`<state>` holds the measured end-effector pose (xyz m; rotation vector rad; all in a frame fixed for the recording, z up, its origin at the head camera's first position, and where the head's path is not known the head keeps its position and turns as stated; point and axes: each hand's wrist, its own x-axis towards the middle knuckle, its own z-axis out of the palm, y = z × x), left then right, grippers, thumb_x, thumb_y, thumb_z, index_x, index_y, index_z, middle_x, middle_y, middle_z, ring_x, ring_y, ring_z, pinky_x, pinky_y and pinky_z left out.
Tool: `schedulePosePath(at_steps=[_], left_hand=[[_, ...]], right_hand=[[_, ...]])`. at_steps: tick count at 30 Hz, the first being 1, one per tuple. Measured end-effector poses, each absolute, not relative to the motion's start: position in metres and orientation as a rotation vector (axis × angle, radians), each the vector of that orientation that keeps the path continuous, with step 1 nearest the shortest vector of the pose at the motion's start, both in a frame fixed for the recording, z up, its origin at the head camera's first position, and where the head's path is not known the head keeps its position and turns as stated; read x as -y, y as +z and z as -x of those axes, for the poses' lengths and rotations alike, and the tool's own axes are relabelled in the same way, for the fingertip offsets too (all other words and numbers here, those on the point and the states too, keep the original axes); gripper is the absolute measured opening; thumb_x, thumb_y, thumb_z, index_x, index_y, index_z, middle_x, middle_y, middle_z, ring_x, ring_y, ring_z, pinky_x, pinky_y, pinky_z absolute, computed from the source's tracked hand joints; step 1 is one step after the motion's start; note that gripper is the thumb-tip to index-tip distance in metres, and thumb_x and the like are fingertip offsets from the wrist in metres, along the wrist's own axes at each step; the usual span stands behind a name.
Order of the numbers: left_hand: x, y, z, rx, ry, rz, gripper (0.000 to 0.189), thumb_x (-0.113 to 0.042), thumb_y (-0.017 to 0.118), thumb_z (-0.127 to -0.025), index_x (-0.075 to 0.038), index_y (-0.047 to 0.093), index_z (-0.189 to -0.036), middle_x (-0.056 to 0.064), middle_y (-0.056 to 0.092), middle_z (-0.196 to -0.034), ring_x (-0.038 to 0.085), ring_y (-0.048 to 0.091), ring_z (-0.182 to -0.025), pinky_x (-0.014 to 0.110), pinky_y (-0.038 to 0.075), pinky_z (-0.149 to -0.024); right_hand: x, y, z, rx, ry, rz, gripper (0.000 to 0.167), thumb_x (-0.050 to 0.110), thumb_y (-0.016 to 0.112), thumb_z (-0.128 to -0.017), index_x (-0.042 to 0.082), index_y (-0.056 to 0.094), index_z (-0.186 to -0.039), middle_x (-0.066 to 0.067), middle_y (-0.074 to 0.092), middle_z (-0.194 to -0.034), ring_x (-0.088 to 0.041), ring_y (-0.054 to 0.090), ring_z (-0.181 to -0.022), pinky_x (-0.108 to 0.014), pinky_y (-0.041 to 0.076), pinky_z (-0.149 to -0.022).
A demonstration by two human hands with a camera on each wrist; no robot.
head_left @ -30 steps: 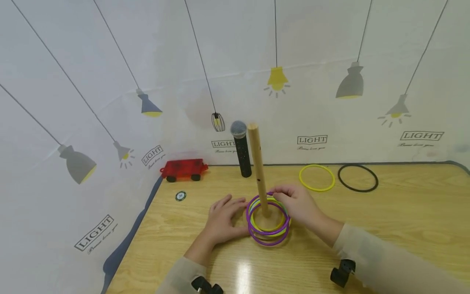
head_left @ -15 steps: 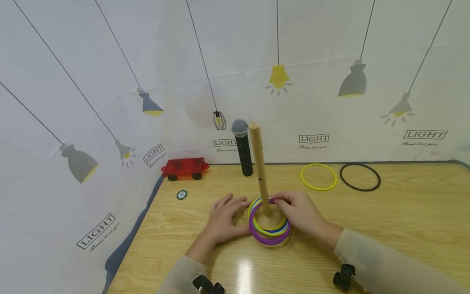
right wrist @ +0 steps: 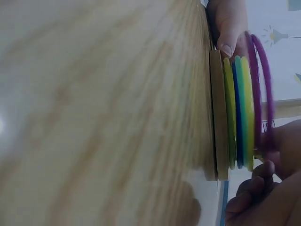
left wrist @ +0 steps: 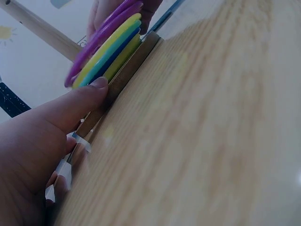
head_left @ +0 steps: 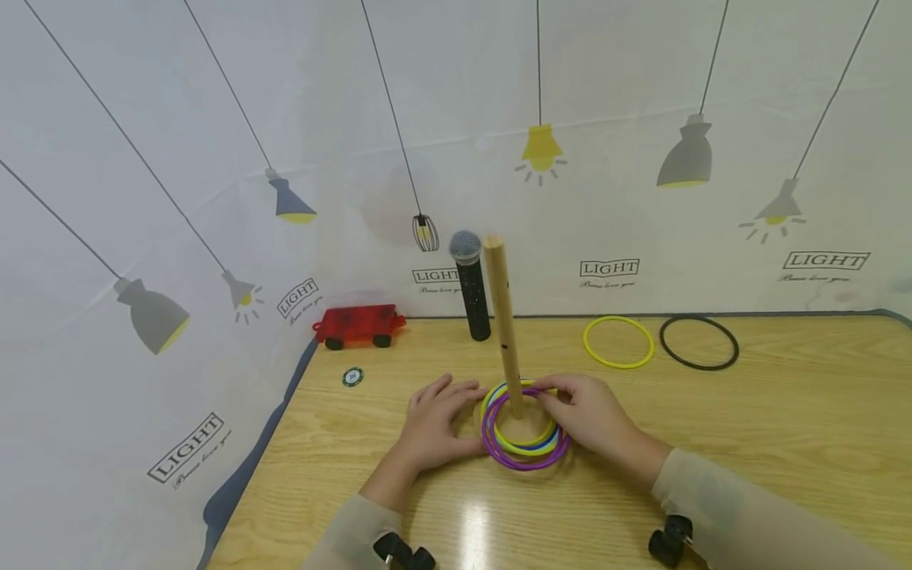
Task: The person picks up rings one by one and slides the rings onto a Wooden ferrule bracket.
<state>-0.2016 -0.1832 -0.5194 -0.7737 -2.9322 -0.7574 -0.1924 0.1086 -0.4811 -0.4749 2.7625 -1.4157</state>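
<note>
A wooden ring-toss stand has an upright peg (head_left: 501, 317) and a round base (right wrist: 218, 117). Around the peg lie yellow, blue and green rings (right wrist: 237, 113), stacked just above the base. Two purple rings (right wrist: 263, 75) sit on top, tilted off the stack at one side. My right hand (head_left: 591, 412) pinches the purple rings at their far right edge between thumb and fingers. My left hand (head_left: 436, 427) holds the left side of the base, its thumb (left wrist: 89, 96) at the near edge and fingers reaching around the far side.
A black microphone (head_left: 472, 293) stands behind the peg. To its left are a red toy wagon (head_left: 359, 326) and a small round chip (head_left: 352, 377). A yellow ring (head_left: 587, 348) and a black ring (head_left: 698, 368) lie at the back right, near the wall.
The purple rings, spread apart in height a second ago, came down close together on the stack, then shifted slightly right. My right hand went slightly down with them; my left hand stays at the base.
</note>
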Motion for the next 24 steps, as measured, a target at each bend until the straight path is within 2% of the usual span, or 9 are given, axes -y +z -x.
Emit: schedulePosePath(at_steps=[3, 5, 11, 18, 24], left_hand=[[0.183, -0.519, 0.202, 2.937, -0.770, 0.772, 0.081, -0.069, 0.082, -0.081, -0.033, 0.062, -0.151, -0.009, 0.052, -0.161, 0.034, 0.028, -0.158, 0.063, 0.017, -0.122], [0.183, -0.519, 0.202, 2.942, -0.777, 0.774, 0.082, -0.069, 0.082, -0.081, -0.033, 0.062, -0.152, -0.009, 0.051, -0.161, 0.034, 0.027, -0.158, 0.063, 0.017, -0.122], [0.184, -0.520, 0.202, 2.942, -0.786, 0.775, 0.082, -0.067, 0.083, -0.081, -0.033, 0.062, -0.152, -0.009, 0.051, -0.161, 0.033, 0.027, -0.159, 0.063, 0.016, -0.122], [0.184, -0.521, 0.202, 2.935, -0.782, 0.790, 0.082, -0.069, 0.082, -0.082, -0.033, 0.061, -0.152, -0.009, 0.051, -0.161, 0.033, 0.027, -0.159, 0.064, 0.017, -0.122], [0.184, -0.521, 0.203, 2.938, -0.780, 0.787, 0.083, -0.068, 0.083, -0.082, -0.033, 0.060, -0.153, -0.009, 0.050, -0.161, 0.032, 0.026, -0.159, 0.063, 0.016, -0.122]], right_hand=[[-0.110, -0.481, 0.193, -2.756, -1.390, 0.456, 0.021, 0.010, 0.074, -0.098, 0.011, 0.081, -0.117, 0.003, 0.058, -0.073, -0.013, 0.050, -0.065, -0.027, 0.042, -0.058], [-0.112, -0.482, 0.193, -2.755, -1.377, 0.421, 0.022, 0.008, 0.074, -0.097, 0.010, 0.080, -0.118, 0.004, 0.047, -0.066, -0.013, 0.045, -0.059, -0.026, 0.037, -0.053], [-0.118, -0.486, 0.198, -2.798, -1.440, 0.393, 0.023, 0.007, 0.071, -0.098, 0.008, 0.076, -0.121, 0.002, 0.051, -0.067, -0.013, 0.048, -0.056, -0.025, 0.040, -0.051], [-0.147, -0.489, 0.204, -2.863, -1.565, 0.255, 0.024, 0.017, 0.071, -0.102, 0.008, 0.076, -0.123, -0.002, 0.057, -0.081, -0.016, 0.050, -0.067, -0.028, 0.043, -0.063], [-0.199, -0.505, 0.212, -3.178, -1.492, 0.222, 0.021, 0.014, 0.070, -0.100, 0.006, 0.078, -0.117, 0.000, 0.054, -0.074, -0.012, 0.044, -0.057, -0.028, 0.038, -0.055]])
